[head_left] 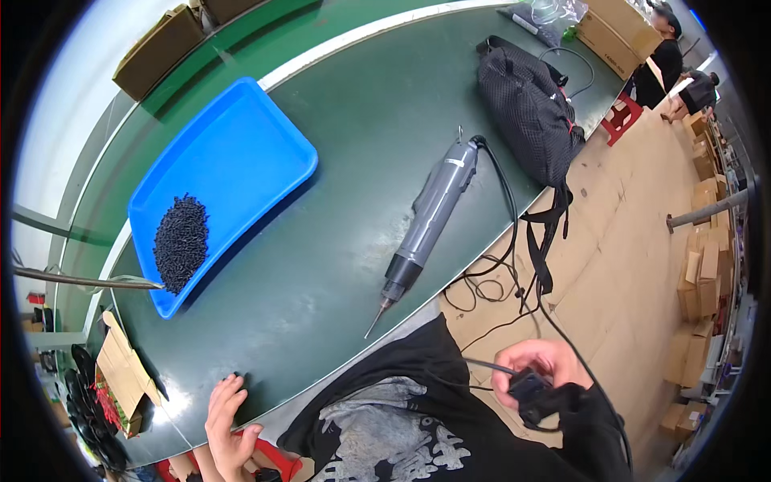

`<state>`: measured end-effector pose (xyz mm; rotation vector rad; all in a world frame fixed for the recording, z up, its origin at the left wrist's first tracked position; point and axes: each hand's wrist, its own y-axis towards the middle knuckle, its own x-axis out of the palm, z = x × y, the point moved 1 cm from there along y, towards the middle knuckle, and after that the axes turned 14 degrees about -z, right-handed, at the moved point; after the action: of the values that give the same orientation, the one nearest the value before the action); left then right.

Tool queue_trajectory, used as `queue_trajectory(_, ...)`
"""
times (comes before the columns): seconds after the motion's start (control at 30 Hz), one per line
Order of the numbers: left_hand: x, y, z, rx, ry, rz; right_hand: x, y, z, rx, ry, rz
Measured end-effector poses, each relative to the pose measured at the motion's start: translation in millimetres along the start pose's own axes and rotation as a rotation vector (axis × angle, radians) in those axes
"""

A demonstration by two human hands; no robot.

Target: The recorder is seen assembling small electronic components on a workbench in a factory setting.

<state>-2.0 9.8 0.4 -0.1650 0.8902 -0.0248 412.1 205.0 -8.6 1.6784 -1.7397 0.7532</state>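
Note:
My left hand (227, 424) is at the table's near edge, fingers stretched out with the thumb apart, holding nothing. My right hand (554, 361) is beyond the table edge at the lower right, its fingers closed round a small black box (530, 392) with a black cable running from it. On the green table (337, 217) lies a grey electric screwdriver (434, 209), its thin bit pointing toward my body and its cord leaving the far end. To the left, a blue tray (241, 153) holds a heap of small black screw-like pieces (181, 245).
A black mesh bag (526, 104) sits at the table's right edge, straps hanging down. Cables (486, 293) loop below the edge. Cardboard boxes (703, 273) line the right side. A metal rod (88, 281) reaches over the tray's near corner. Two people (662, 64) are far right.

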Motion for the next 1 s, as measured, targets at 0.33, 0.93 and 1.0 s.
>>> queue_trajectory(0.33, -7.2, -16.7, 17.9, 0.093, -0.035, 0.103, 40.1, 173.3, 37.6, -0.566, -0.157, -0.176)
queue_trajectory(0.93, 55.6, -39.9, 12.6, 0.111, -1.180, 0.616, 74.8, 284.9, 97.7, -0.591, -0.552, 0.040)
queue_trajectory(1.0, 42.6, -38.6, 15.3, 0.117, -0.945, 0.593, 68.2, 280.8, 94.7, -0.459, -0.577, -0.011)
